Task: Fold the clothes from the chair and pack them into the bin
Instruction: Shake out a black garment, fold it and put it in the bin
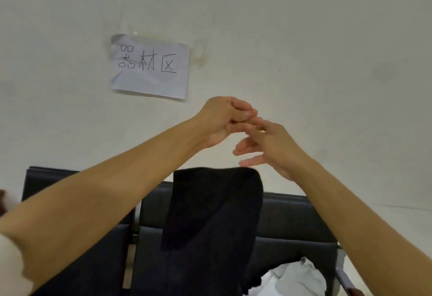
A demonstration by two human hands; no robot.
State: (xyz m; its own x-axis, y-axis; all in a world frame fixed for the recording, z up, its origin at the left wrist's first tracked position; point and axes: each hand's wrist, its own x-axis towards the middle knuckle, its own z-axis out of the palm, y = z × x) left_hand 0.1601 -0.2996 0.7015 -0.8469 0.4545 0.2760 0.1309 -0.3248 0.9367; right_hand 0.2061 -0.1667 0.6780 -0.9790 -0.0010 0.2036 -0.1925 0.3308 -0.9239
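Both arms are raised. The left hand (pixel 222 118) is curled, holding nothing visible; the right hand (pixel 264 146) hangs loose-fingered. The dark garment (pixel 210 214) drapes over the chair (pixel 292 221). Left ungripped, it might slide off.

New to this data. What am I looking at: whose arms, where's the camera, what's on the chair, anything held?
There is no machine here: a person does the task with bare hands, and the one picture comes from a wide-angle camera worn on the head, looking forward and down. Both forearms reach out in front of a pale wall with a handwritten paper sign. The left hand has its fingers curled and the right hand has loosely spread fingers; they touch at the fingertips, and neither appears to hold any cloth. Below them a black garment hangs over the back of a dark chair. A light grey-white garment lies crumpled on the seat at lower right. No bin shows in this picture.
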